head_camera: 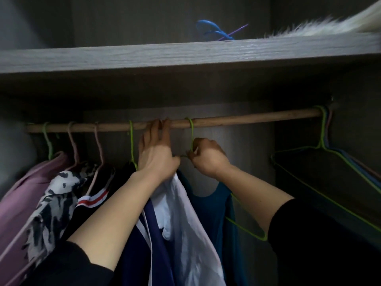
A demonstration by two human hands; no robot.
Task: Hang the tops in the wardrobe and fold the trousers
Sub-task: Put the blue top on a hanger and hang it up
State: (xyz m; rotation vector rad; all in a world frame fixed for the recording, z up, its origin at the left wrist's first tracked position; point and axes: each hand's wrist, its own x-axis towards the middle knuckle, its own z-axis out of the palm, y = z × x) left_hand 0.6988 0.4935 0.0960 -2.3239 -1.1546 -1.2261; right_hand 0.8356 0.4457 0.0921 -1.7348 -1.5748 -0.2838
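A wooden rail (247, 119) runs across the wardrobe. My right hand (208, 158) pinches the neck of a green wire hanger (191, 133) whose hook sits over the rail; a teal top (208, 207) hangs on it. My left hand (156, 149) reaches up beside it, fingertips touching the rail, fingers apart, its palm against a white top (185, 219). Left of that hang a navy top (144, 244), a dark top with red and white stripes (92, 200), a black-and-white patterned top (55, 203) and a pink top (18, 203).
Several empty wire hangers (327, 145) hang at the rail's right end. A grey shelf (185, 54) lies above the rail, with a blue hanger (210, 29) and a white furry item (329, 25) on it. The rail between the teal top and the empty hangers is bare.
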